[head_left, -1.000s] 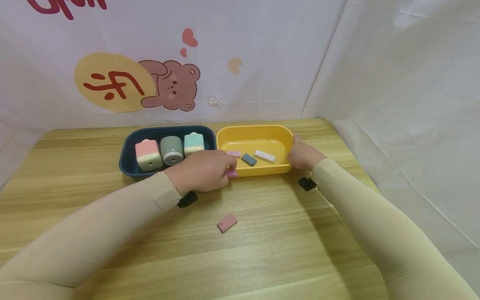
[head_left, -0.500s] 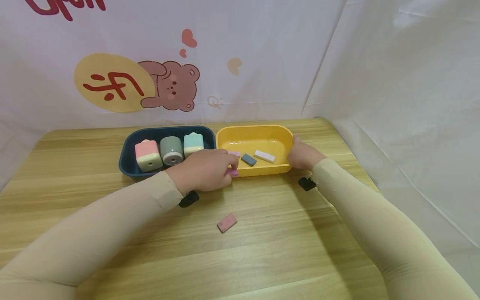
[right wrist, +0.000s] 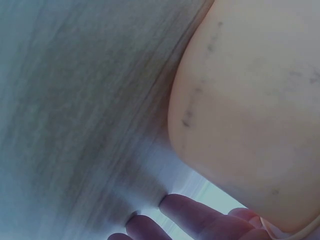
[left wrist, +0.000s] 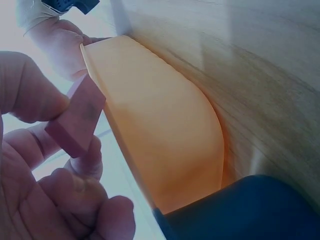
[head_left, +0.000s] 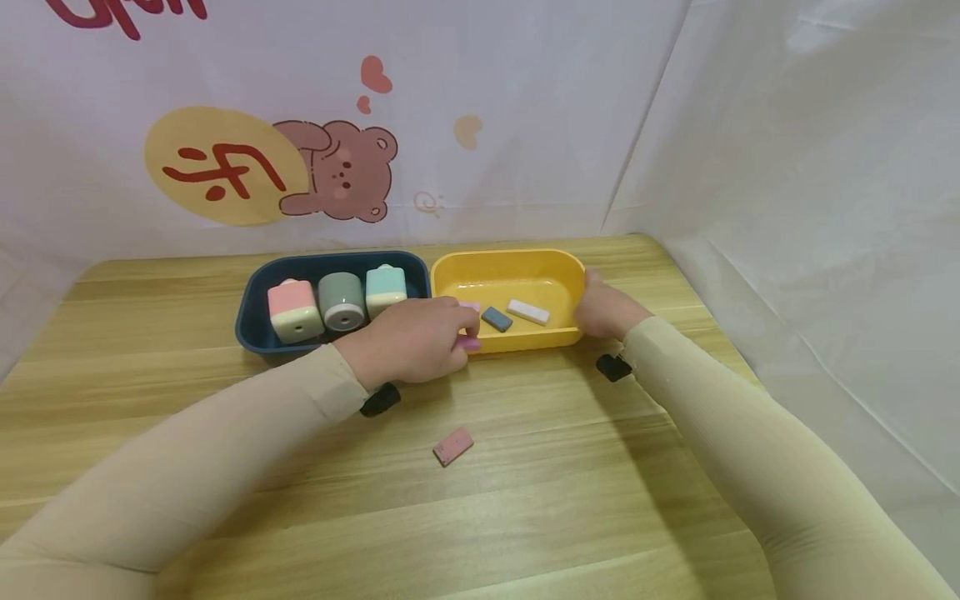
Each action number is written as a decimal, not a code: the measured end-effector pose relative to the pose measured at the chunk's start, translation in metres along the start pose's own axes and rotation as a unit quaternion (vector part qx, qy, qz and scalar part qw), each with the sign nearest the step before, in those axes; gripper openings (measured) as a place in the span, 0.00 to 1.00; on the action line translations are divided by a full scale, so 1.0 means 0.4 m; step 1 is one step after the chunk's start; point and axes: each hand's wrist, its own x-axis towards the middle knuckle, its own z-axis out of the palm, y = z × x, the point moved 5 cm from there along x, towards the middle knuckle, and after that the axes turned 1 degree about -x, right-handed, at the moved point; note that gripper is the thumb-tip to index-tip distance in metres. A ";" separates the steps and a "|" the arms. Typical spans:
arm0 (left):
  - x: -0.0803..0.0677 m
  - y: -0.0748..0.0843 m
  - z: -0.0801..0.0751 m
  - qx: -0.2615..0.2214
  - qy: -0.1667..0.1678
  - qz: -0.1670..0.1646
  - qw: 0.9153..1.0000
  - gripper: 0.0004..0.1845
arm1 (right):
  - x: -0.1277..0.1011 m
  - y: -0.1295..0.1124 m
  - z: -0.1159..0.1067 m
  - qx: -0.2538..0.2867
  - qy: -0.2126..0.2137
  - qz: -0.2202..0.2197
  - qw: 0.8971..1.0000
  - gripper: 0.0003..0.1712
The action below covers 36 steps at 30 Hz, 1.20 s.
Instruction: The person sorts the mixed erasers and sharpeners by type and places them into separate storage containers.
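L grip: your left hand (head_left: 408,342) pinches a pink eraser (left wrist: 76,116) at the yellow tray (head_left: 555,268) front rim — mostly hidden in head view.
R grip: your right hand (head_left: 603,308) is against the tray's right wall; fingers hidden — can't tell the hold.

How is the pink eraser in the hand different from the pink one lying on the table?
The pink eraser in the left hand is pinched between fingertips and held up by the yellow tray; the pink eraser on the table lies flat, untouched, nearer the person. The held one is half hidden in the head view; the other shows fully. Both are small pink blocks.
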 end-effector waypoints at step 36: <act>0.068 -0.044 -0.012 -0.079 0.024 -0.027 0.996 0.11 | 0.012 -0.030 -0.012 0.010 -0.021 -0.016 1.000 0.50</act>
